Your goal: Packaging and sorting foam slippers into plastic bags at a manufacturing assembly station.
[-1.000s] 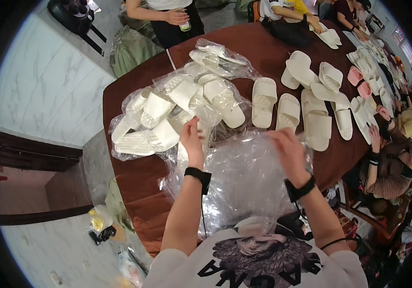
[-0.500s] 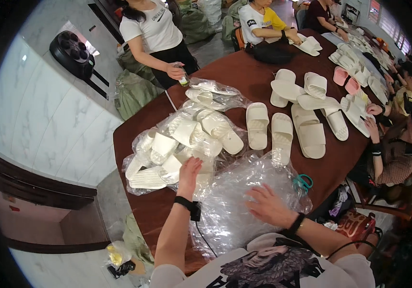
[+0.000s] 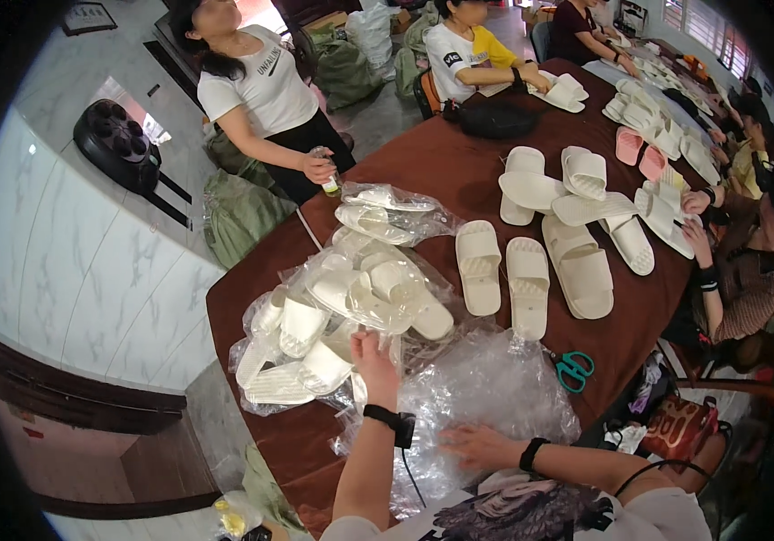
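Note:
My left hand reaches forward onto the pile of white slippers packed in clear plastic bags, fingers closed on the edge of a bag. My right hand lies flat, fingers apart, on a heap of crumpled clear plastic bags at the near table edge. Both wrists wear black bands. A pair of loose cream slippers lies just beyond the plastic heap.
Green-handled scissors lie right of the plastic heap on the brown table. More loose slippers cover the middle and far right. A person in a white shirt stands at the far left; other people sit around the right side.
The view has tilted up and back, showing more of the room. My right hand slid back toward me across the plastic heap. My left hand stays at the bagged slippers.

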### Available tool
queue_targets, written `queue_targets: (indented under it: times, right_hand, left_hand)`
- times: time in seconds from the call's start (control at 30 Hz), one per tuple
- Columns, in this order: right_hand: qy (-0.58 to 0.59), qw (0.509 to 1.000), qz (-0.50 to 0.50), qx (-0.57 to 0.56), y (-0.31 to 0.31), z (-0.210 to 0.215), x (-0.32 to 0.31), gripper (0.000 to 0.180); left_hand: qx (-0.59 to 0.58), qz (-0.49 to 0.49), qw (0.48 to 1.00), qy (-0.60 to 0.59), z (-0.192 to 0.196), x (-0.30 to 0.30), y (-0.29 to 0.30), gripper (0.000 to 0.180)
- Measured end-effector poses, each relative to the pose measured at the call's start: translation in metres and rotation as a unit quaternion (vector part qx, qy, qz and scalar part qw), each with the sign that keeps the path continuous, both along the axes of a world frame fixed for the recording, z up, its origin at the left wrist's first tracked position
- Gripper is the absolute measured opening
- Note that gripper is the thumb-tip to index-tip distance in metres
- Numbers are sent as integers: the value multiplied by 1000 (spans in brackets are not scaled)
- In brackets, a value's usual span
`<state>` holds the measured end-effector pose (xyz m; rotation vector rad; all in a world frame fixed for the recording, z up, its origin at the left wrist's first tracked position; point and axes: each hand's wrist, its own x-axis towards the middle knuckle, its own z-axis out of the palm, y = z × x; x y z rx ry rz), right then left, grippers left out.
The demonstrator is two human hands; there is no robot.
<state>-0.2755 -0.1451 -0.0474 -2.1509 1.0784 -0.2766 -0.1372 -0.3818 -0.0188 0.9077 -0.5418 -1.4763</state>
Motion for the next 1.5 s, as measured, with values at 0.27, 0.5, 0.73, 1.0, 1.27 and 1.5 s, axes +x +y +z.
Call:
queue_targets:
  times: [0.27,0.5,0.73,1.0,1.27,1.5]
  right_hand:
    - [-149,988,-27,-3,5,-23,-12,45]
    - [-487,734,-464,95,-15,70,-89,42]
    - [-429,762,-441,202,-14,71,-87,36]
    - [-304,790,-528,72,21,-27,-99,28]
    - [-393,746,-526,111,19,-43,-101,26]
    - [-383,760,-522,57,21,-18,-89,24]
  left_hand:
    - [-4,4,1000,24,130,43,55,38]
    - [80,-131,982,107,186,87,129,51]
    - [149,-230,961,-49,63,101,159,43]
    - [20,-26,915,-401,22,125,239,18]
    - [-4,-160,776,-610,-7,88,304,27]
    - [30,-95,851,-516,-24,77,278,31]
